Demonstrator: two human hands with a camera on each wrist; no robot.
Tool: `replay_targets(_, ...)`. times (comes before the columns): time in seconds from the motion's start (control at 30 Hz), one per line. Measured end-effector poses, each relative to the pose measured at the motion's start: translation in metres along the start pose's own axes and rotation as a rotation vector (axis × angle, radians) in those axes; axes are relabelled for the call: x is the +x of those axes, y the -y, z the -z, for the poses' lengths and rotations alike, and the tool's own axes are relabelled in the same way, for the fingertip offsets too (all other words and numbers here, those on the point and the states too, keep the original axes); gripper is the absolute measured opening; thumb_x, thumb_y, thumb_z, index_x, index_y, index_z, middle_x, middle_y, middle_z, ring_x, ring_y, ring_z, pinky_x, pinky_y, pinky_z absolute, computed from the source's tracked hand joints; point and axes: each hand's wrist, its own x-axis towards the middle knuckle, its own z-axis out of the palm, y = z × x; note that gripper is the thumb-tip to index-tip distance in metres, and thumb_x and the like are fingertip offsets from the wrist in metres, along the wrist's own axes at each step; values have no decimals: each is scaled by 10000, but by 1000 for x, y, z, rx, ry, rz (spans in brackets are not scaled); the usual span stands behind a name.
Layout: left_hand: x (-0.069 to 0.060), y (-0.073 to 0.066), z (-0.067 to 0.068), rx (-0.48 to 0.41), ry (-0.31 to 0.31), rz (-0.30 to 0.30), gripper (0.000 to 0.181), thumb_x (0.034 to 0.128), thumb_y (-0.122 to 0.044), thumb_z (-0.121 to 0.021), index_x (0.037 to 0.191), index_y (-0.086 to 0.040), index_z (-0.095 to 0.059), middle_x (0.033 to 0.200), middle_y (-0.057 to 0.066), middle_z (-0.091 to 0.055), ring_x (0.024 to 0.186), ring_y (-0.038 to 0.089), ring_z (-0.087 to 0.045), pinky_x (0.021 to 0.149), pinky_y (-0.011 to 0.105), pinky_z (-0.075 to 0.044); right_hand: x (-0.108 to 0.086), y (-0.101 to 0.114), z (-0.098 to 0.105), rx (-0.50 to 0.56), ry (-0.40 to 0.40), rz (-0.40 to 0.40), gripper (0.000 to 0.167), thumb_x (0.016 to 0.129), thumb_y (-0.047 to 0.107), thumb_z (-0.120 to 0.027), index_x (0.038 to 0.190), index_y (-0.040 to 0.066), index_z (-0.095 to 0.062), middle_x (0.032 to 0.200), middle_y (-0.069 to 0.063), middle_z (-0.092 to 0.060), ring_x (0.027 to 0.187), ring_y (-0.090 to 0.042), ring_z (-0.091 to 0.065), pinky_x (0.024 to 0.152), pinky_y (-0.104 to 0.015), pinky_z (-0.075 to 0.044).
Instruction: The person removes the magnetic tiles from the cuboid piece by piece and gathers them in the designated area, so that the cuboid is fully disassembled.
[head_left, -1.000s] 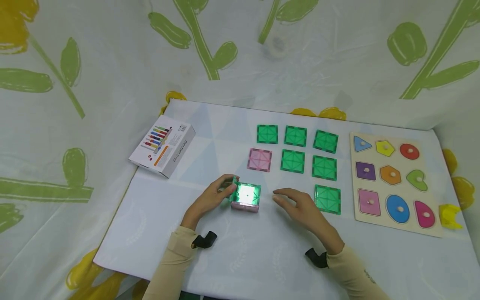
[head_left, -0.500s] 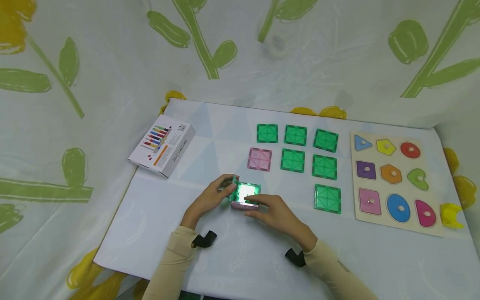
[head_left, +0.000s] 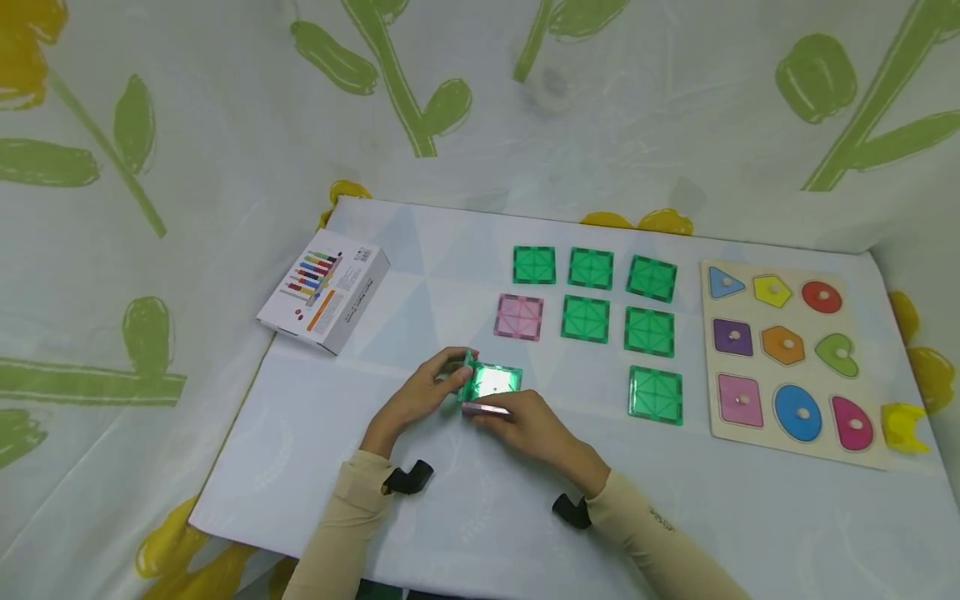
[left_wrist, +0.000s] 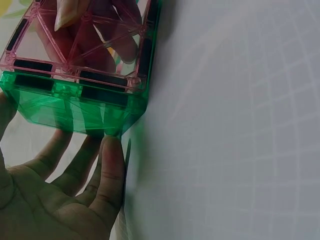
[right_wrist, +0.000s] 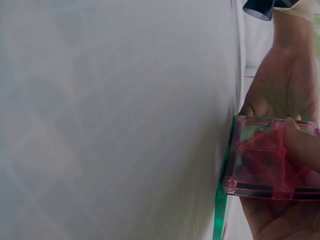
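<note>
My left hand (head_left: 420, 393) holds a translucent green magnetic tile (head_left: 467, 379) that stands upright at the left of a small tile piece. Another green square (head_left: 497, 379) in this piece glares under the light. At its near side, my right hand (head_left: 536, 425) pinches a translucent pink magnetic tile (head_left: 480, 409). In the left wrist view, the pink tile (left_wrist: 65, 69) meets a green part (left_wrist: 70, 107), with right-hand fingers visible through it. The right wrist view shows the thumb (right_wrist: 305, 144) on the pink tile's face (right_wrist: 260, 190). The piece's far side is hidden.
Several green square tiles (head_left: 586, 319) and one pink tile (head_left: 518, 317) lie flat beyond the hands. A wooden shape puzzle board (head_left: 738, 358) and a yellow piece (head_left: 903, 428) are at the right. A white box (head_left: 326, 287) lies at the table's left edge.
My right hand has moved left from beside the green tiles to the tile piece and now pinches the pink tile at its near side. The left hand has stayed in place.
</note>
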Motion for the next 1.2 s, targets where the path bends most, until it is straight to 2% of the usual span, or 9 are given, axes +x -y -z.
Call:
replay_targets(0.23, 1, -1, 0, 9, -5, 13, 487, 1036, -429, -521, 1470, -220, -453, 1491, 98, -519, 1341, 334, -528, 1107, 548, -451, -1, -1, -1, 3, -15, 7, 275, 900, 135, -741, 1174, 119, -756, 1111, -31, -777, 990, -148, -704, 851, -268, -584)
replay_targets(0.57, 1, -3, 0, -13, -2, 8, 475, 1042, -387, -524, 1471, -198, -453, 1507, 115, -503, 1370, 355, -501, 1126, 567, -428, -2, 2, -3, -12, -28, 6, 267, 907, 142, -733, 1172, 118, -757, 1109, -39, -778, 962, -131, -701, 808, -242, -571)
replay_targets(0.73, 0, -3, 0, -18, 2, 11, 474, 1040, -391, -526, 1467, -197, -456, 1520, 110, -493, 1384, 358, -493, 1131, 564, -427, -3, 5, -3, -2, -42, -7, 280, 903, 140, -735, 1182, 149, -758, 1136, -23, -771, 1007, -157, -716, 831, -283, -586)
replay_targets(0.93, 0, -4, -1, -15, 3, 17, 463, 1040, -402, -522, 1460, -219, -462, 1512, 116, -502, 1368, 364, -509, 1126, 576, -425, -5, 8, -7, -4, -70, -19, 281, 891, 122, -745, 1169, 156, -766, 1127, -39, -774, 983, -179, -703, 830, -310, -584)
replay_targets(1.2, 0, -4, 0, -8, 6, 14, 465, 1041, -412, -516, 1461, -220, -464, 1503, 105, -513, 1327, 345, -542, 1109, 553, -444, -10, 8, -10, 28, -27, -12, 310, 894, 68, -728, 1194, 139, -751, 1153, -3, -767, 1111, -186, -706, 902, -308, -592)
